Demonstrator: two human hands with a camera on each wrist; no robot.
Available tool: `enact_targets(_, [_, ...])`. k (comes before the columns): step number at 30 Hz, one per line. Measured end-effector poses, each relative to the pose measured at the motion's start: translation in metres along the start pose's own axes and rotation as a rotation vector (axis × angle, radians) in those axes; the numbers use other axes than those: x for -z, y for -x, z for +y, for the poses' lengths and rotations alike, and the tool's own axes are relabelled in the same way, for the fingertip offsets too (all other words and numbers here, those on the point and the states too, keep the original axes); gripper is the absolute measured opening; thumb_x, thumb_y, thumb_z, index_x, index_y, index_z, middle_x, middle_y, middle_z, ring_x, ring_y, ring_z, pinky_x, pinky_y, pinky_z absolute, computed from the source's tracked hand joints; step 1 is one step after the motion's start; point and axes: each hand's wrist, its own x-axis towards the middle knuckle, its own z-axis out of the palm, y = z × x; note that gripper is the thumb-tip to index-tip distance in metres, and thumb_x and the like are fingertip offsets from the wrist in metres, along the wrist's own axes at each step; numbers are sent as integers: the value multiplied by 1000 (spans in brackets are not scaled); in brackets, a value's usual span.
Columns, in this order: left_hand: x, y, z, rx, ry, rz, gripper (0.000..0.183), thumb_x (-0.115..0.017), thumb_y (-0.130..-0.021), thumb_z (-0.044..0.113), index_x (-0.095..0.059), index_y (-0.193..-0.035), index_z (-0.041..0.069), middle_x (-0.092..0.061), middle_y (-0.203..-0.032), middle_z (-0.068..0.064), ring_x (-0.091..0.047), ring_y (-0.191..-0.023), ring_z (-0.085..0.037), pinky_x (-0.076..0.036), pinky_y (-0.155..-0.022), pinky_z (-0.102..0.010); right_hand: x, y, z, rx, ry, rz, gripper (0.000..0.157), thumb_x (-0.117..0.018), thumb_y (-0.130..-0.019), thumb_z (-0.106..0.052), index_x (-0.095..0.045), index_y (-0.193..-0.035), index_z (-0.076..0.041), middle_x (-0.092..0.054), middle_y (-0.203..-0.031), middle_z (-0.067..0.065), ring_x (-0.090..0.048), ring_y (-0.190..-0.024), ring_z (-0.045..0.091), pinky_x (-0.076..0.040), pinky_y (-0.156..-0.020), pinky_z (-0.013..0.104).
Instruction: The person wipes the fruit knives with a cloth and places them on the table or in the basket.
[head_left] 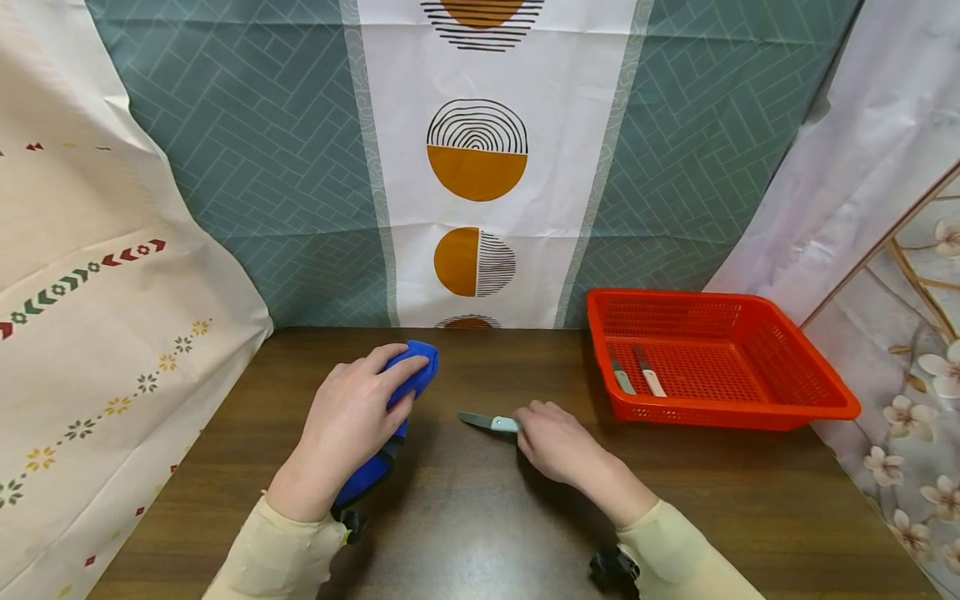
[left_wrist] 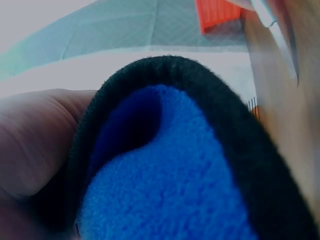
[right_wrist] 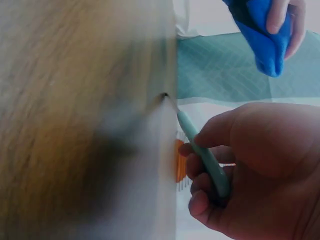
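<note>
1. Our left hand grips the blue cloth on the table.
2. Our right hand pinches the knife handle; a loose pinch could let the blade slip and cut us.

No readable text, label, brand, number or sign anywhere. Only wordless patterns: orange-and-lined circles on the white cloth strip behind the table; small arrows and flowers on the cream cloth left of that strip; blossoms on the panel right of it. Possibly fine print lost in the blurred wrist views.
</note>
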Motion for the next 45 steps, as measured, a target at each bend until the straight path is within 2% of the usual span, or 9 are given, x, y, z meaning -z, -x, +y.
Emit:
enact_targets(9, [-4,-2,10,-40,2,0,48,-89,-95,21,-76,-141,18,-67,-145,-17,-76,-110,-39,-60,-92,-56,17,-2,-1,-67,-76,160,19,-84,-97,-6,-76,-113,-2,-66,-91,4,-57,-81,23,-55,-75,38])
enact_targets(13, [-4,-2,14,-51,3,5,48,-90,-94,21,-77,-140,18,-67,-145,-17,-76,-110,-38,-60,-91,-55,25,-2,-4,-83,-115,166,21,-84,-98,-7,-76,-117,-3,-67,-95,3,-57,-83,21,-54,-75,36])
enact_targets(17, [-4,-2,16,-61,4,15,49,-90,-93,21,-77,-140,19,-67,-145,-16,-77,-109,-38,-60,-91,-55,30,-1,-6,-63,-124,186,22,-84,-98,-9,-77,-118,-4,-67,-95,1,-57,-84,20,-54,-75,35])
enact_targets(22, [-5,-3,22,-86,15,53,48,-88,-93,18,-77,-139,20,-68,-145,-15,-77,-107,-37,-59,-90,-53,39,0,-9,-38,-138,218,23,-84,-98,-9,-77,-119,-6,-66,-95,-1,-56,-82,18,-54,-73,34])
enact_targets(28, [-6,-6,33,-137,37,92,47,-89,-92,18,-78,-137,20,-69,-144,-14,-76,-106,-36,-60,-89,-52,52,3,-15,-58,-157,206,24,-82,-101,-14,-77,-123,-7,-65,-95,-4,-56,-82,15,-54,-72,32])
enact_targets(38, [-5,-6,51,-193,60,105,48,-90,-90,16,-78,-136,23,-69,-144,-12,-76,-110,-35,-59,-93,-50,62,8,-23,-36,-131,231,25,-84,-100,-16,-77,-123,-7,-67,-96,-4,-57,-81,14,-56,-72,31])
enact_targets(45, [-6,-4,56,-216,55,100,49,-90,-89,14,-78,-136,23,-69,-145,-13,-76,-111,-35,-59,-96,-50,63,11,-27,-32,-161,222,25,-85,-99,-15,-77,-122,-9,-65,-94,-5,-55,-81,12,-55,-70,29])
